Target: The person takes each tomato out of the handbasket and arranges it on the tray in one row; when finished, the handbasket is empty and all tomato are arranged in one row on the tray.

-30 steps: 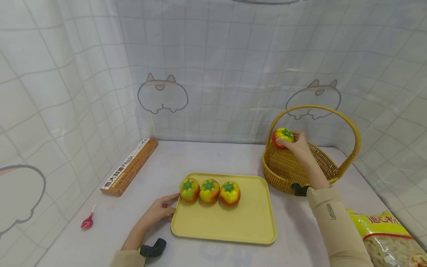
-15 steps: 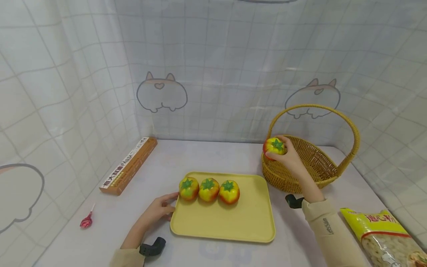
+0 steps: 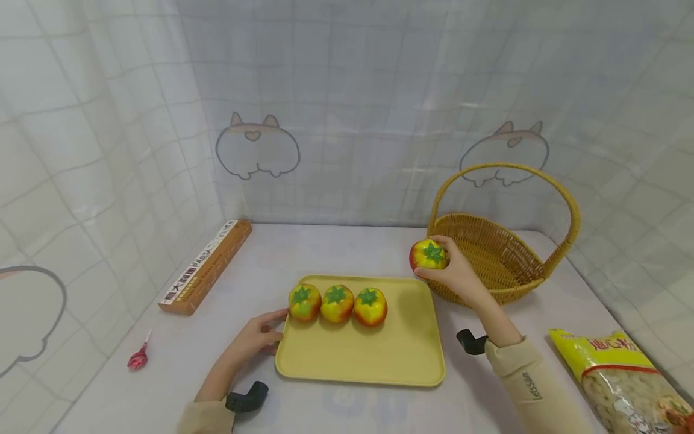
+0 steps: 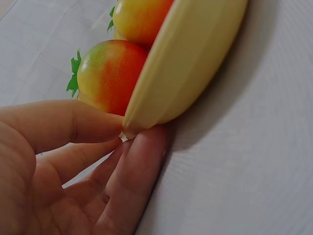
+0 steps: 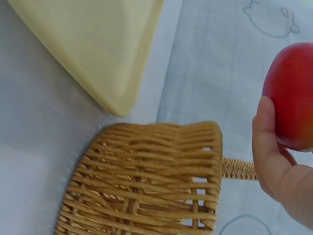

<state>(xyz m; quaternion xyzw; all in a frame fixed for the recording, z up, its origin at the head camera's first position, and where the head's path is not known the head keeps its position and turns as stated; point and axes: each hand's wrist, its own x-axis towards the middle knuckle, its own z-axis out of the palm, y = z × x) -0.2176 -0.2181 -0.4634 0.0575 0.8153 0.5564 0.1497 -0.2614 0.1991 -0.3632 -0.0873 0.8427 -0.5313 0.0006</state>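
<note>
A red-and-yellow tomato (image 3: 428, 255) with a green leafy top is in my right hand (image 3: 454, 272), gripped between thumb and fingers in the air. It is just left of the wicker basket (image 3: 477, 296) and behind the tray's far right corner. In the right wrist view its red side (image 5: 296, 98) shows. Three similar tomatoes, the middle one (image 3: 337, 304) among them, stand in a row along the back left of the yellow tray (image 3: 360, 381). My left hand (image 3: 252, 340) holds the tray's left rim with its fingertips, beside the leftmost tomato (image 4: 110, 76).
The basket's tall handle (image 3: 569, 211) arches above it at the right. At the left lie a long pasta box (image 3: 208, 268) and a red lollipop (image 3: 138, 360). A yellow-topped food bag (image 3: 623, 374) lies at the front right. Gridded curtains enclose the table.
My right hand has brought the tomato out from over the basket, leftward and toward me, past the basket's left rim. The left hand stays at the tray, and the view tilts slightly.
</note>
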